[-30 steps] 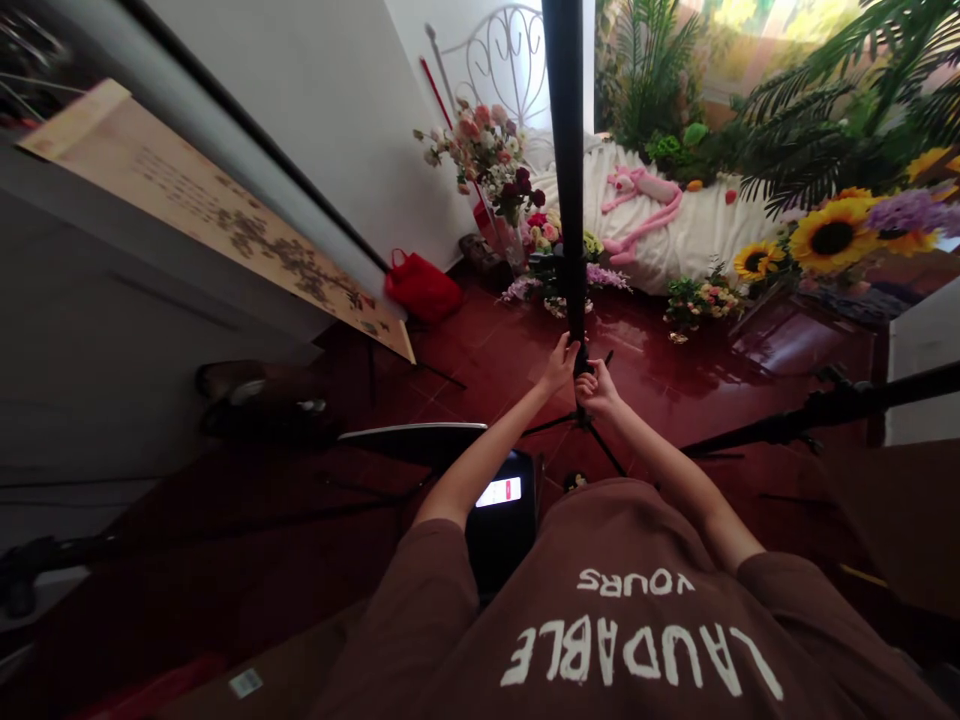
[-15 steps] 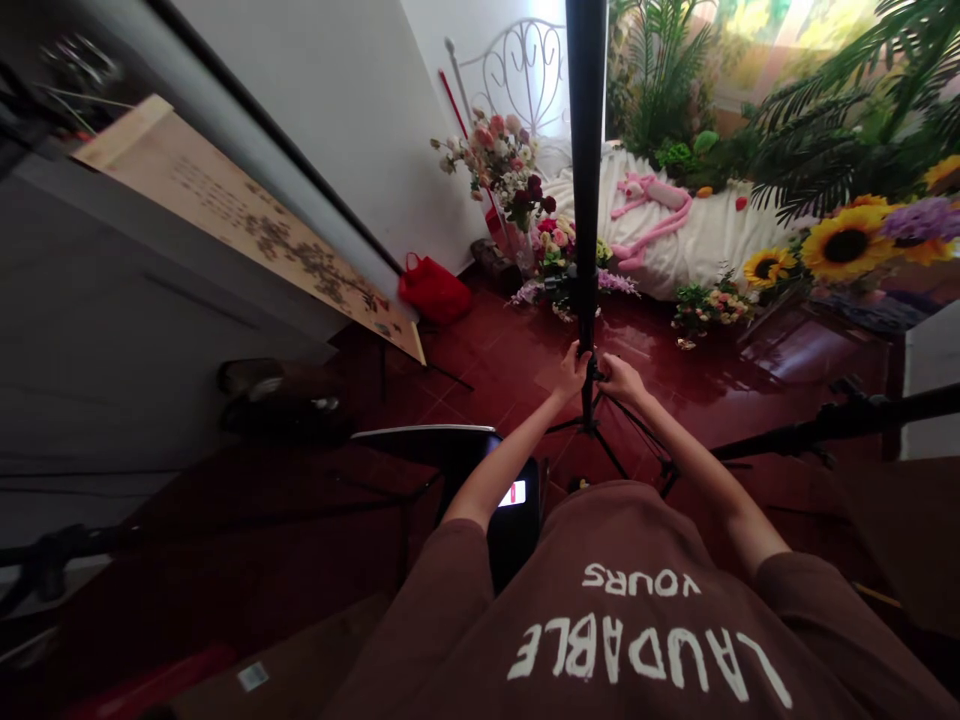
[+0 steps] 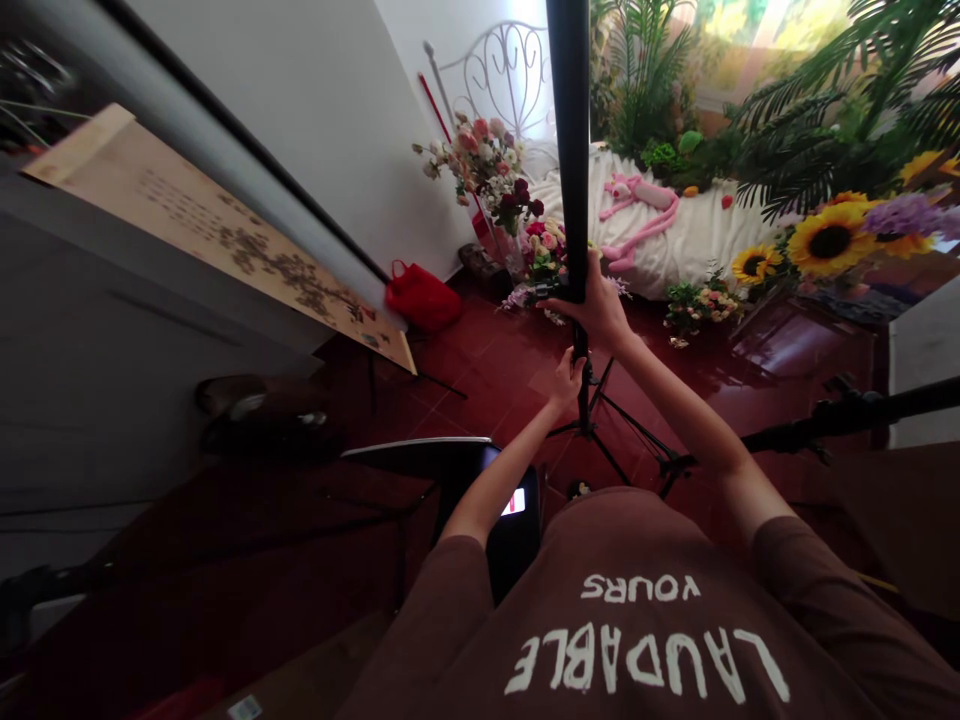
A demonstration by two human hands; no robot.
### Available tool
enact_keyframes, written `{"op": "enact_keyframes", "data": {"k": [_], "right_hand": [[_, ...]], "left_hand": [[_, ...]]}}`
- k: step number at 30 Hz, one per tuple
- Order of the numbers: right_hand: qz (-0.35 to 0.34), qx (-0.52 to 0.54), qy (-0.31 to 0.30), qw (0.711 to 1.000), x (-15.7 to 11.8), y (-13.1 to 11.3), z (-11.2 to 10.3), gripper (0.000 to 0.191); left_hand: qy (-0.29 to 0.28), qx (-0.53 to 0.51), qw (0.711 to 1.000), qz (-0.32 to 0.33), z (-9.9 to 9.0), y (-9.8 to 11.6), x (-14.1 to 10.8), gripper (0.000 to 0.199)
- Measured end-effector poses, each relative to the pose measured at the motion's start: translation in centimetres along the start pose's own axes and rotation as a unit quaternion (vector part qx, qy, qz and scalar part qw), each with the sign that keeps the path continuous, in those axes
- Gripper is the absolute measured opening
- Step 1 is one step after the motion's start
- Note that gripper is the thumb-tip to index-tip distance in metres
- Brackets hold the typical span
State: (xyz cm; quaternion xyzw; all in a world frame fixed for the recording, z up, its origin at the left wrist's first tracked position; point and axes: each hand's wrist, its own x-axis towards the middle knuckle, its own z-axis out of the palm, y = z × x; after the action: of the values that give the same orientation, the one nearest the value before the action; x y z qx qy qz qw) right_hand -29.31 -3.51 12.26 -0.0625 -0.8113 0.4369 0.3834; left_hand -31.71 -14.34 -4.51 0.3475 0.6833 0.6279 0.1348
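Observation:
A black tripod stand [image 3: 571, 130] rises upright in front of me, its thin legs [image 3: 611, 455] spread on the floor. My left hand [image 3: 568, 380] is closed around the lower part of its pole. Higher up, my right hand [image 3: 602, 308] grips the same pole from the right side, near a dark collar. Its thumb reaches across the front toward the left, and its other fingers are partly hidden behind the pole.
To the left hangs a painted scroll [image 3: 247, 240] beside a red bag [image 3: 424, 297]. A white-draped bed [image 3: 697, 240] with a pink plush toy [image 3: 637, 195], sunflowers [image 3: 829, 240] and bouquets stands ahead. Another black pole [image 3: 862, 418] crosses at right. A lit phone-like screen [image 3: 514, 502] lies below my left arm.
My right hand has moved up from the lower joint of the stand to a higher place on the pole. The left hand stays low on the pole. The view has shifted slightly.

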Motion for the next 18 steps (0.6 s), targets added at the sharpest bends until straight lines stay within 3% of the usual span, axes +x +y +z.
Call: {"op": "enact_keyframes", "data": {"k": [10,18], "right_hand": [[0.093,0.012,0.030,0.995,-1.7,-0.5,0.4,0.044],[0.173,-0.110,0.005,0.979,-7.1,3.7,2.4,0.042]], "left_hand": [[-0.004,0.020,1.000,-0.003,-0.1,0.0,-0.3,0.042],[-0.024,0.015,0.999,0.026,-0.7,-1.7,0.0,0.035]]}}
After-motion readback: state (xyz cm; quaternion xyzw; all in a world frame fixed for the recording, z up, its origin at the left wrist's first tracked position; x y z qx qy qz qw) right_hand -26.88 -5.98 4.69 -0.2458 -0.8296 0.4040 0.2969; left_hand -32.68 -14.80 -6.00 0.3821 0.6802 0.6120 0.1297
